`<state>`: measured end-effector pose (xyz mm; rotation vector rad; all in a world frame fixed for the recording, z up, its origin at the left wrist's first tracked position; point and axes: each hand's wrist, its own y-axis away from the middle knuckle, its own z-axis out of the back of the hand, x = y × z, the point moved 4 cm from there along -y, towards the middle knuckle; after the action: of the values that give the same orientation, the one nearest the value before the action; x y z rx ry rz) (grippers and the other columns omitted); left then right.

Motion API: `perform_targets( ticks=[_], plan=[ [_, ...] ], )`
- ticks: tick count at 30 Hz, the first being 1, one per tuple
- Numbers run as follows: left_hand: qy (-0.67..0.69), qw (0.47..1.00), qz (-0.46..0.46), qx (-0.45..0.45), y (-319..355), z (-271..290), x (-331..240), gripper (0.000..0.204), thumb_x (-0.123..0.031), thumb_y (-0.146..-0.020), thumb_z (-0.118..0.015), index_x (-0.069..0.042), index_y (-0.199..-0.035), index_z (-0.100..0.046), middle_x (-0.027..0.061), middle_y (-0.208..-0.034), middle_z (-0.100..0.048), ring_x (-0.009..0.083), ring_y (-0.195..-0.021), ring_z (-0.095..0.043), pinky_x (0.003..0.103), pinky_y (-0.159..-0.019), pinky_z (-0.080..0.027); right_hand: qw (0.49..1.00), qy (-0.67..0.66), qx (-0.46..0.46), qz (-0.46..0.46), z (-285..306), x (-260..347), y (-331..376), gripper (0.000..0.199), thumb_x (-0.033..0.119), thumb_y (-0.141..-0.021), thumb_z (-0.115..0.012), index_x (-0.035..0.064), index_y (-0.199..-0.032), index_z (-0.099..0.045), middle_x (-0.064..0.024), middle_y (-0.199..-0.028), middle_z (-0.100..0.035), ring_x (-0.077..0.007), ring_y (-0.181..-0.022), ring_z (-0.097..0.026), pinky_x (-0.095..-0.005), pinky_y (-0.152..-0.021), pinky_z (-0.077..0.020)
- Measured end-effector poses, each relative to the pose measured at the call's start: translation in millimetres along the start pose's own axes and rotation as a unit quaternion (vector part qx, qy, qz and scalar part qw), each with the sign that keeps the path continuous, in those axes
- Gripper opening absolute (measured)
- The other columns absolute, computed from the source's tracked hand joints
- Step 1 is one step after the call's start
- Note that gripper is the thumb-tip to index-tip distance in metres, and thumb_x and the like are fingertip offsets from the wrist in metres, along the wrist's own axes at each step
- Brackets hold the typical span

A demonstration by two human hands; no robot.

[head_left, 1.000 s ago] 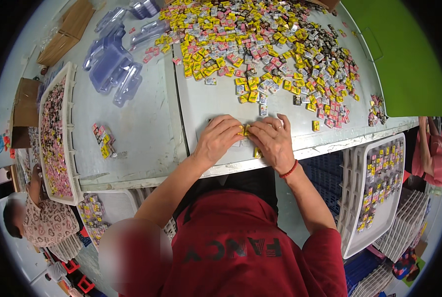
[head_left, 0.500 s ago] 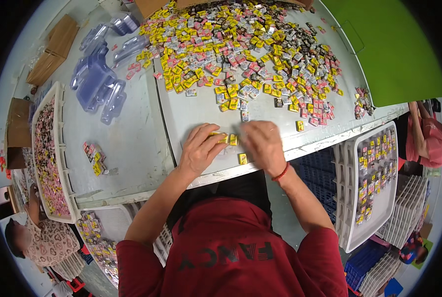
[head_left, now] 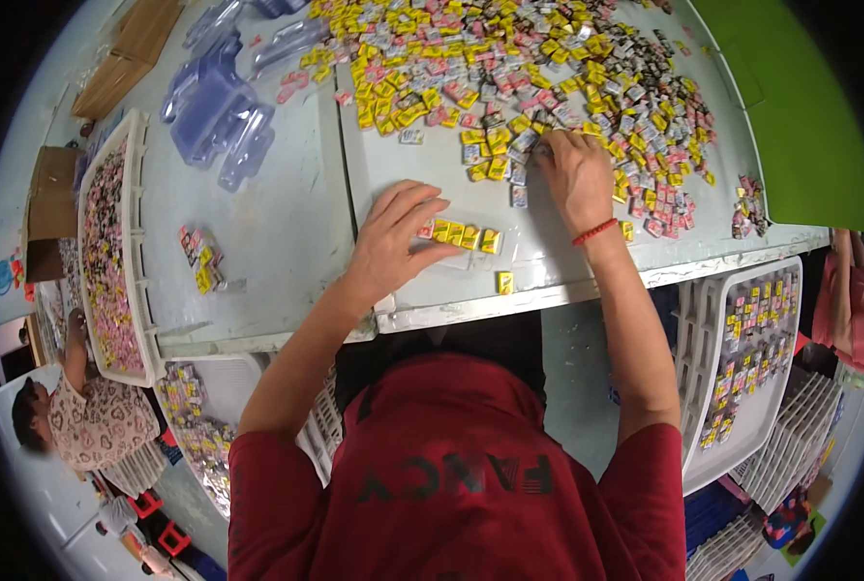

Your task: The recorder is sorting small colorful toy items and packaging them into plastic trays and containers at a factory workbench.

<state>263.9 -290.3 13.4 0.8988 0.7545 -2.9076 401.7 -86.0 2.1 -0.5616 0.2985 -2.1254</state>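
Note:
My left hand (head_left: pixel 393 237) is curled around the left end of a short row of small yellow boxes (head_left: pixel 462 235), thumb on the near side and fingers on the far side. A pink bit shows at that end, and a clear plastic tray (head_left: pixel 511 238) seems to lie under the row. At the near edge of the big heap of small boxes (head_left: pixel 403 87), my right hand (head_left: pixel 577 176) has its fingers bent down and drawn together. What is between those fingertips is mostly hidden. One loose yellow box (head_left: pixel 504 283) lies by the table's front edge.
Empty clear plastic trays (head_left: pixel 214 121) are stacked at the far left, with a filled pack (head_left: pixel 201 259) nearer. A white crate (head_left: pixel 141 290) of small boxes stands at the left edge. Right of the table, a white tray (head_left: pixel 688 387) holds filled packs. A green panel (head_left: pixel 790 126) borders the heap.
My right hand has moved from beside the row out to the heap, farther and to the right. The row of yellow boxes shows more fully beside my left hand. The whole view has shifted slightly.

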Motion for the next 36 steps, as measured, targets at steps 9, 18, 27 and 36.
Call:
perform_targets(
  ticks=[9, 18, 27, 36],
  plan=[
    [-0.006, 0.992, 0.005, 0.130, 9.7, -7.3, 1.4, 0.091, -0.046, -0.060, -0.082, -0.003, -0.131, -0.046, 0.0129, -0.129, -0.051, 0.0323, -0.125, -0.041, 0.044, -0.103, -0.035, 0.987, -0.129, 0.052, 0.086, 42.0, 50.1, 47.2, 0.022, 0.010, -0.075, -0.072, 0.0088, -0.096, -0.065, -0.0051, -0.096, -0.066, -0.0250, -0.091, -0.061, -0.0397, -0.087, -0.0431],
    [0.043, 0.990, 0.093, 0.097, 15.0, 10.4, 9.0, 0.088, -0.040, -0.060, -0.084, -0.003, -0.130, -0.047, 0.0161, -0.128, -0.051, 0.0336, -0.126, -0.041, 0.042, -0.103, -0.036, 0.986, -0.056, 0.113, 0.108, 41.0, 56.8, 71.4, 0.025, 0.011, -0.073, -0.073, 0.0071, -0.098, -0.068, -0.0073, -0.103, -0.067, -0.0254, -0.096, -0.060, -0.0409, -0.093, -0.0423],
    [0.011, 0.989, -0.120, 0.089, -10.6, -26.3, -16.4, 0.034, -0.013, -0.070, -0.074, -0.004, -0.101, -0.063, 0.0048, -0.103, -0.060, 0.0263, -0.106, -0.053, 0.038, -0.091, -0.046, 0.993, -0.066, 0.081, 0.057, 40.8, 35.3, 80.9, 0.024, 0.010, -0.074, -0.073, 0.0050, -0.097, -0.067, -0.0092, -0.101, -0.067, -0.0269, -0.093, -0.061, -0.0398, -0.090, -0.0435],
    [-0.008, 0.987, -0.108, 0.116, -19.2, -32.0, -26.8, 0.016, -0.011, -0.077, -0.066, -0.004, -0.089, -0.060, 0.0070, -0.090, -0.057, 0.0236, -0.093, -0.057, 0.037, -0.083, -0.048, 0.990, -0.118, 0.060, 0.047, 39.4, 52.6, 82.6, 0.026, 0.010, -0.075, -0.073, 0.0051, -0.100, -0.066, -0.0090, -0.102, -0.067, -0.0256, -0.093, -0.062, -0.0401, -0.091, -0.0430]
  ],
)
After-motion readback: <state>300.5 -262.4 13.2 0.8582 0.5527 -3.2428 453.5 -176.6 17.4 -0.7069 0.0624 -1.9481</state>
